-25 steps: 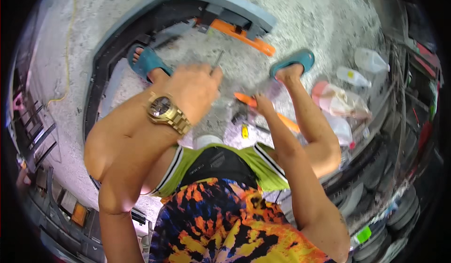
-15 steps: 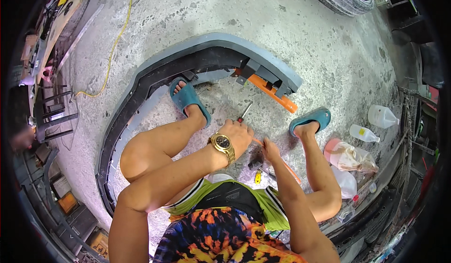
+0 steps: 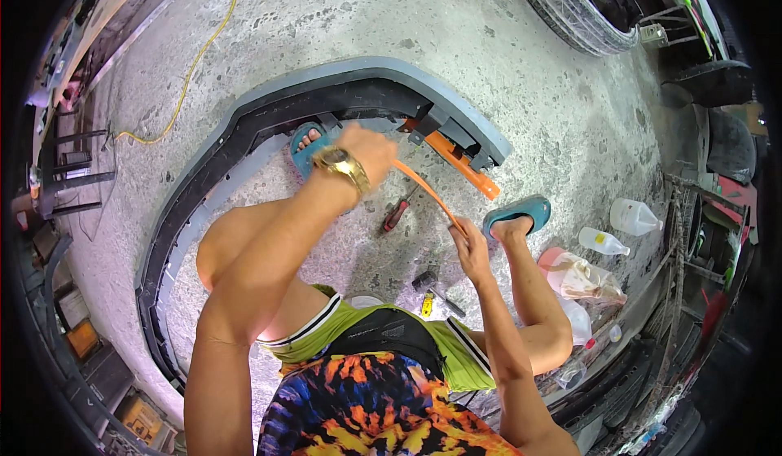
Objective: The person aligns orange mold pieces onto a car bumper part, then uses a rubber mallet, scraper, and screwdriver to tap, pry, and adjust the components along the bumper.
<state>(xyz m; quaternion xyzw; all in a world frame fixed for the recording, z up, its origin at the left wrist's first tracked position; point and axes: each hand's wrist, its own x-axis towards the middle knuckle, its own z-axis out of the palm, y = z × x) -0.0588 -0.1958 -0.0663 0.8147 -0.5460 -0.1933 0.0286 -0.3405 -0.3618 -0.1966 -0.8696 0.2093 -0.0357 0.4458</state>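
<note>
A thin, flexible orange strip (image 3: 428, 187) arches between my two hands above the floor. My left hand (image 3: 368, 156), a gold watch on its wrist, is closed around the strip's far end and slightly blurred. Lower and to the right, my right hand (image 3: 471, 248) pinches the near end. Beyond them a curved grey-and-black car bumper (image 3: 358, 96) lies around my feet. Another orange piece (image 3: 460, 163) is fitted along its right end. Under the strip, a screwdriver (image 3: 396, 215) with a red and dark handle rests on the concrete.
By my shorts lie a dark-headed hammer (image 3: 440, 293) and a small yellow object (image 3: 427, 304). Plastic bottles and jugs (image 3: 634, 217) stand or lie at right, near a metal rack. A tyre (image 3: 574, 12) sits at the far right. A yellow cord (image 3: 195, 65) crosses the floor at left.
My left hand has moved far and left, and the orange strip now spans both hands. The screwdriver, earlier at my left hand, lies on the floor. The view has shifted slightly.
</note>
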